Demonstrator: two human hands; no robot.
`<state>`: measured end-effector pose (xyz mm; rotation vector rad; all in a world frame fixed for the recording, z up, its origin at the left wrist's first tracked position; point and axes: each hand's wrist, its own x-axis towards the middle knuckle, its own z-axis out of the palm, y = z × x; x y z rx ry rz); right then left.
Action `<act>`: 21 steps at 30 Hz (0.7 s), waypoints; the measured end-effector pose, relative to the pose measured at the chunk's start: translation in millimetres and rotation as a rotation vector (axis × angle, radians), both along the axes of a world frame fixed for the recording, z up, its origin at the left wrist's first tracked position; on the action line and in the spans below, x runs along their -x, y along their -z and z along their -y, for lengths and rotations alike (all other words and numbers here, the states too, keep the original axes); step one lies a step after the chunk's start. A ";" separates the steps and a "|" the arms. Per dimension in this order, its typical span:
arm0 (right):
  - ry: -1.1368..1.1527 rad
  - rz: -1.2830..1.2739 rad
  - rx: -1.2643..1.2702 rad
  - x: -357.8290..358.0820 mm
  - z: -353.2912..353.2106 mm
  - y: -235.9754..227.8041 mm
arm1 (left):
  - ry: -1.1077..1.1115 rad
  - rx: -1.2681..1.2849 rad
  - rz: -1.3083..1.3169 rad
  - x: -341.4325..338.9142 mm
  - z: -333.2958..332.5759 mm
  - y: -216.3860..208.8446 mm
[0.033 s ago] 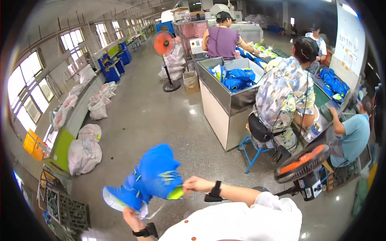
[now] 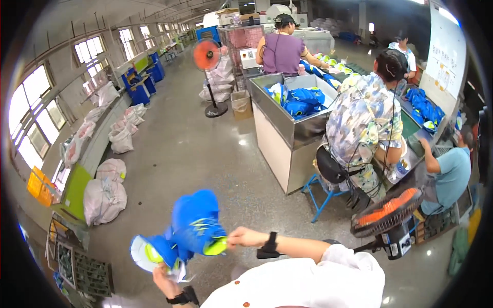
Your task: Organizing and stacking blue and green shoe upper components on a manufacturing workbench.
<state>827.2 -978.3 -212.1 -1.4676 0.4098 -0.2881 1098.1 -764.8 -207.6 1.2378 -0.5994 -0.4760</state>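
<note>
Two blue shoe uppers hang in front of me, close together and partly overlapping. On the larger-looking blue shoe upper (image 2: 195, 215), pale yellow-green stripes mark the side, and a yellow-green edge sits at its right end. My right hand (image 2: 248, 238) pinches that edge with fingers closed. The other blue shoe upper (image 2: 165, 245) is tilted so that its white rim and yellow-green inside show. My left hand (image 2: 165, 281) grips it from below, its fingers partly hidden. Whitish strips dangle near the left hand.
At the right, co-workers sit around a metal-sided bin (image 2: 277, 123) holding blue uppers. A fan (image 2: 387, 213) stands close by my right arm; another fan (image 2: 207, 56) is farther off. White sacks (image 2: 105, 200) line the left side, with a rack (image 2: 92, 272) at lower left.
The left upper has turned, so more of its white and yellow-green inside shows. Both hands and the right upper have shifted slightly left.
</note>
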 end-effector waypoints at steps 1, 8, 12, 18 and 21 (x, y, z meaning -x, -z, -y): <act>0.030 0.020 0.104 -18.7 19.0 -2.0 | -0.089 -0.092 -0.041 6.4 25.9 -18.6; -0.026 -0.135 -0.588 -100.7 152.5 70.8 | -0.103 -0.410 -0.447 -113.0 148.3 178.2; 0.250 -0.084 -0.699 -91.6 281.2 105.1 | 0.126 -0.330 -0.787 -113.3 318.6 124.6; 0.799 0.369 -0.218 -65.4 462.3 -30.4 | 0.579 0.062 -0.532 -110.9 609.2 40.2; 1.039 0.572 0.325 -12.7 543.5 -111.1 | 0.952 0.425 -0.478 -59.4 754.3 -48.9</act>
